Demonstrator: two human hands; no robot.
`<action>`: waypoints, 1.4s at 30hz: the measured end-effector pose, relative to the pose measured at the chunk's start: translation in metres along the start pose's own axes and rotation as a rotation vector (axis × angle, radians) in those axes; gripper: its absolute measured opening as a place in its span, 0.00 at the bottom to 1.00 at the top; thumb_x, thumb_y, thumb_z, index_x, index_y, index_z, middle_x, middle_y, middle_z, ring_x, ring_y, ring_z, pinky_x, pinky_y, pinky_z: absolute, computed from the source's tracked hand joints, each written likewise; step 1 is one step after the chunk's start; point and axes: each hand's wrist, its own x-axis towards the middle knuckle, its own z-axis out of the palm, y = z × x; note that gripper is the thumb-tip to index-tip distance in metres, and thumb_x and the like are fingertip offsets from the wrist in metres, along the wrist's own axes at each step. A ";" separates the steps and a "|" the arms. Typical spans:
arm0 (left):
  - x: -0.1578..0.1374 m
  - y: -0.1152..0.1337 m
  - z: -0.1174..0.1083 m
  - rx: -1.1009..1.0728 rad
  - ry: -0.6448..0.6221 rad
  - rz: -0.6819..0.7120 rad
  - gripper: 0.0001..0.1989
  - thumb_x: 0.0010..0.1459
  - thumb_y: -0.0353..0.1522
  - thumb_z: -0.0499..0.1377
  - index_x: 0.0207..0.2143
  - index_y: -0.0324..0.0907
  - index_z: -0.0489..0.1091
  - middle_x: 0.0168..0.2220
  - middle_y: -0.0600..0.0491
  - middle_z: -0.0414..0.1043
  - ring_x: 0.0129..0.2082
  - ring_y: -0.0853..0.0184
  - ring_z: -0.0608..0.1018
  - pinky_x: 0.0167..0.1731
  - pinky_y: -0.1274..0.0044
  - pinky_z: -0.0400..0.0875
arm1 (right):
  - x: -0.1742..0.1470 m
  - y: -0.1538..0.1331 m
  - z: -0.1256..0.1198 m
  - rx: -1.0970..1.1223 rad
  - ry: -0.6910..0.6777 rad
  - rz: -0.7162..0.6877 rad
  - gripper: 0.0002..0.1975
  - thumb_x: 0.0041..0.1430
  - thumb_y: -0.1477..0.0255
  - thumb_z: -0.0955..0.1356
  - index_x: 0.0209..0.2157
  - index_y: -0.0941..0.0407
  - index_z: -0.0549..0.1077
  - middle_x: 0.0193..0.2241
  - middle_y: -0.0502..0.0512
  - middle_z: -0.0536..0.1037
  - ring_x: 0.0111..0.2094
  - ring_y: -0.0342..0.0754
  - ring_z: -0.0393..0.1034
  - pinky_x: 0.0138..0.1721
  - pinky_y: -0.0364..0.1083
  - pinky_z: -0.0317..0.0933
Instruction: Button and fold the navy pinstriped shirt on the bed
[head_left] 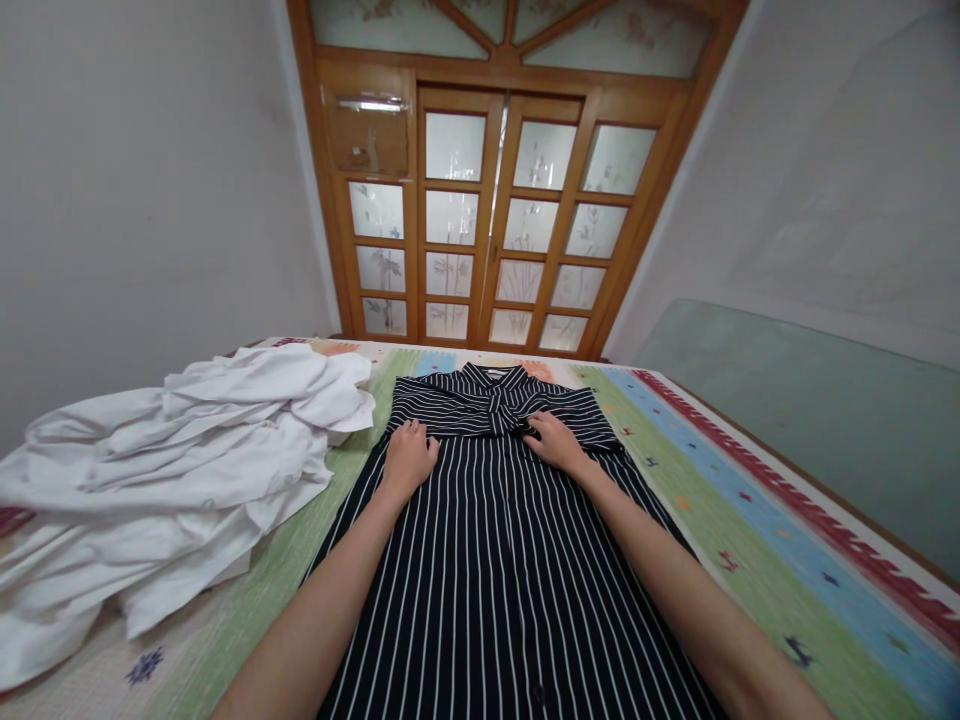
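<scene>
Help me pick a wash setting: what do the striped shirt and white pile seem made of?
Striped shirt: thin, matte fabric, probably woven, judging by its smooth, flat lie; fibre unclear. White pile: soft, matte cloth, perhaps cotton, given its rumpled folds.

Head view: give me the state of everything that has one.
Striped shirt, laid flat, sleeves folded inward
White cloth, crumpled heap
Patterned cover, spread out
Doors, nearly shut, thin gap showing
Left grip, on the shirt, fingers curled
Right grip, on the shirt, fingers bent
</scene>
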 end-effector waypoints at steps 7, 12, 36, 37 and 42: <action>0.000 -0.001 0.002 0.023 0.001 0.000 0.15 0.59 0.30 0.51 0.43 0.33 0.73 0.50 0.38 0.72 0.53 0.55 0.72 0.54 0.66 0.64 | 0.010 -0.023 0.011 0.038 0.149 0.472 0.20 0.66 0.67 0.56 0.39 0.61 0.76 0.38 0.68 0.79 0.43 0.58 0.73 0.47 0.53 0.63; 0.000 -0.001 0.001 0.008 0.000 0.010 0.14 0.59 0.30 0.51 0.41 0.36 0.74 0.46 0.40 0.74 0.51 0.55 0.73 0.51 0.66 0.66 | 0.012 -0.030 0.019 0.152 0.281 0.284 0.20 0.62 0.68 0.60 0.51 0.60 0.72 0.50 0.65 0.75 0.55 0.58 0.65 0.57 0.56 0.56; 0.001 -0.002 0.002 0.020 -0.018 -0.009 0.16 0.63 0.33 0.50 0.44 0.33 0.73 0.51 0.39 0.72 0.54 0.56 0.71 0.55 0.68 0.63 | 0.017 0.051 0.015 0.096 -0.269 0.317 0.24 0.69 0.66 0.50 0.61 0.48 0.62 0.65 0.57 0.57 0.66 0.58 0.48 0.61 0.65 0.42; 0.001 -0.002 0.002 0.018 -0.017 -0.008 0.17 0.64 0.34 0.49 0.44 0.33 0.73 0.51 0.39 0.72 0.55 0.56 0.71 0.55 0.67 0.63 | 0.018 0.057 0.015 0.081 -0.278 0.367 0.25 0.69 0.65 0.50 0.62 0.49 0.60 0.65 0.58 0.55 0.66 0.58 0.47 0.61 0.65 0.43; 0.002 -0.003 0.004 0.020 0.006 0.004 0.18 0.66 0.33 0.46 0.44 0.34 0.73 0.51 0.40 0.73 0.54 0.57 0.72 0.55 0.68 0.64 | 0.017 0.092 0.012 -0.072 -0.340 0.498 0.29 0.67 0.57 0.52 0.66 0.53 0.54 0.67 0.58 0.50 0.67 0.58 0.42 0.63 0.61 0.41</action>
